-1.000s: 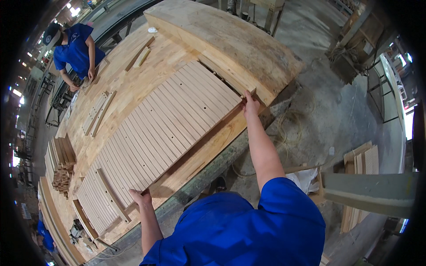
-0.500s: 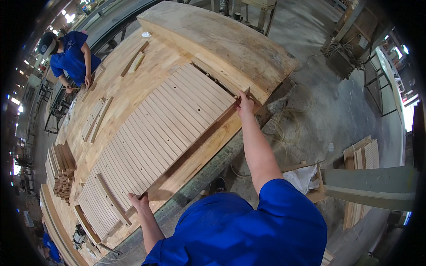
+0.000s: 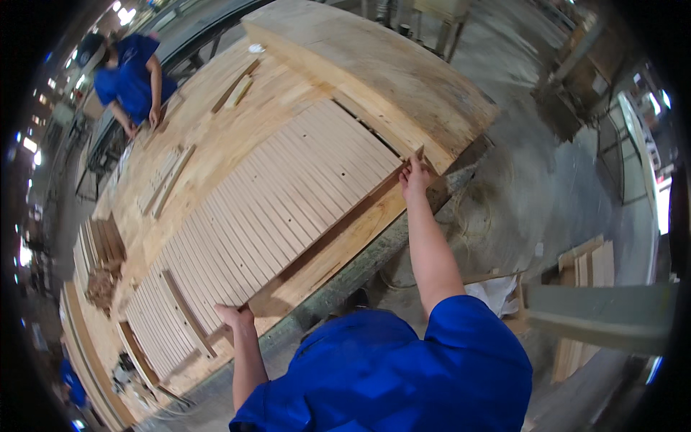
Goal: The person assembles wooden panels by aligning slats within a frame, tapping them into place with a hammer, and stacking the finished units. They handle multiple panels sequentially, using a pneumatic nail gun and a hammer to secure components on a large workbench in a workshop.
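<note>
Compared with half a second ago, the person's two hands are keeping the same places on the slatted wooden panel (image 3: 266,209), while the whole scene is sitting a little further right in the view. The panel is still lying along the near side of the bench (image 3: 252,126), its right end beside the raised wooden block (image 3: 374,79). The co-worker (image 3: 129,75) on the far left is now holding both hands closer together.

The left hand (image 3: 237,317) is touching the panel's near edge, just right of the curved bar (image 3: 186,315) that is lying across the slats. The right hand (image 3: 414,178) is bending its fingers at the near right corner. Both hands' fingertips are partly hiding, so I cannot tell how firmly either is grasping the panel.

At the right end, a narrow dark gap is separating panel and block. Along the near edge, a strip of bench top is showing between the panel and the bench's own edge. Beyond the far edge, a wider stretch of wood is running toward the loose slats (image 3: 174,181) and two short strips (image 3: 235,87); on the left, a stack of wooden pieces (image 3: 105,248) is bounding it.
</note>
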A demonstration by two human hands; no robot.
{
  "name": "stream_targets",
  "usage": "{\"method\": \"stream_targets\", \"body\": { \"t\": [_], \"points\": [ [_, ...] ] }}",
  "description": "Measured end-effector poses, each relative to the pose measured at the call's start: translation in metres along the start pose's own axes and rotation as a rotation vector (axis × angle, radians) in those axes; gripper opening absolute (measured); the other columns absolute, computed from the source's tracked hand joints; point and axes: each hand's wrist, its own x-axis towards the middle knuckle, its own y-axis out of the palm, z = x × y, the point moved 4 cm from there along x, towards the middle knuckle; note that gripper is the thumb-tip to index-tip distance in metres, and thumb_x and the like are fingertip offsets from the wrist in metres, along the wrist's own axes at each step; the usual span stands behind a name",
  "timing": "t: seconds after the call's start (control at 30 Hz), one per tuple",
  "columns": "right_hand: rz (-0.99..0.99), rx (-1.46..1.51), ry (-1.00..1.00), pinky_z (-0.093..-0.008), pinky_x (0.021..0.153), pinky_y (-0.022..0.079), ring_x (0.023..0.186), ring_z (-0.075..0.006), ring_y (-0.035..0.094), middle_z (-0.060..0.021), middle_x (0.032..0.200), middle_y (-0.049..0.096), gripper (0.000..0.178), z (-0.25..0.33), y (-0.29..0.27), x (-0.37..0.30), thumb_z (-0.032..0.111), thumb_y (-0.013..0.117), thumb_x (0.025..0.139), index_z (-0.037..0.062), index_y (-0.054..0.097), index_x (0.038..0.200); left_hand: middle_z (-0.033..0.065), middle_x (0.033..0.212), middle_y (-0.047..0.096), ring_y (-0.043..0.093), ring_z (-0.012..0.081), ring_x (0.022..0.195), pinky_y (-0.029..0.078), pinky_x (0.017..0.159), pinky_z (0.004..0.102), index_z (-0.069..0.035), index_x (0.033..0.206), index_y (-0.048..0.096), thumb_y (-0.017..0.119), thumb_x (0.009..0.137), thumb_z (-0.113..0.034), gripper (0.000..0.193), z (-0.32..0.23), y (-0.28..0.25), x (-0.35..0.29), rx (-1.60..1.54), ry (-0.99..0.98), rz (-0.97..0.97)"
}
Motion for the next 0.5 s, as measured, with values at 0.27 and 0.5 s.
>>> {"method": "stream_targets", "body": {
  "t": [0.27,0.5],
  "points": [
    [0.363,-0.516,-0.526,-0.0221,0.059,0.037,0.068,-0.0063,0.041,0.0005,0.076,0.045,0.014,-0.049,0.011,-0.112,0.016,0.053,0.090,0.0033,0.047,0.089,0.0140,0.101,0.053,0.056,0.0294,0.087,0.048,0.080,0.0460,-0.003,0.109,0.047,0.054,0.087,-0.039,0.043,0.001,-0.057,-0.006,0.069,-0.247,0.174],
    [0.907,-0.589,-0.409,-0.0183,0.058,0.034,0.066,-0.0041,0.038,0.0032,0.077,0.043,0.007,-0.089,0.041,-0.208,0.010,0.051,0.090,0.0049,0.047,0.092,0.0102,0.090,0.052,0.057,0.0169,0.067,0.052,0.055,0.0308,-0.011,0.127,0.020,0.068,0.080,-0.023,0.068,-0.035,-0.100,-0.040,0.181,0.215,-0.041]
  ]
}}
